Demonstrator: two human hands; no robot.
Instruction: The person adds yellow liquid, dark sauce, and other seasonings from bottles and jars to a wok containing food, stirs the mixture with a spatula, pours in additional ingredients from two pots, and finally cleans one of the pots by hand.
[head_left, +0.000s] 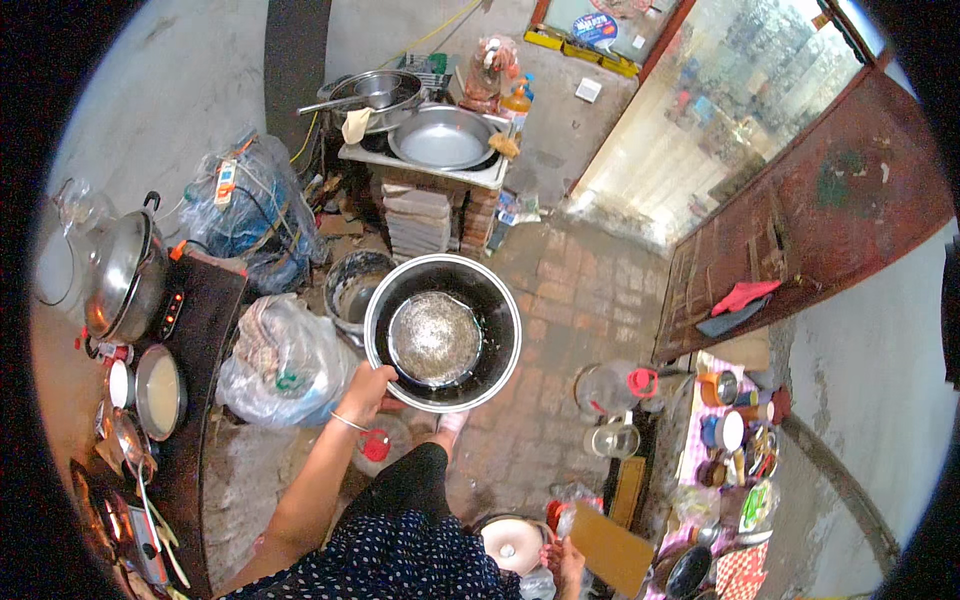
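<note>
My left hand grips the rim of a dark-lined metal pot, which it holds over the floor ahead of me. Some liquid seems to lie in the pot's bottom. At the lower right, my right hand is closed around the edge of a flat yellowish-brown board. A round pale lid with a knob is beside that hand, low down near my clothes. Behind the held pot, partly hidden by it, stands a dirty bucket.
A sink with a metal basin stands at the back. On the left, a dark counter holds a wok and bowls. A plastic bag and a large clear bottle are on the floor. A crowded table is at right.
</note>
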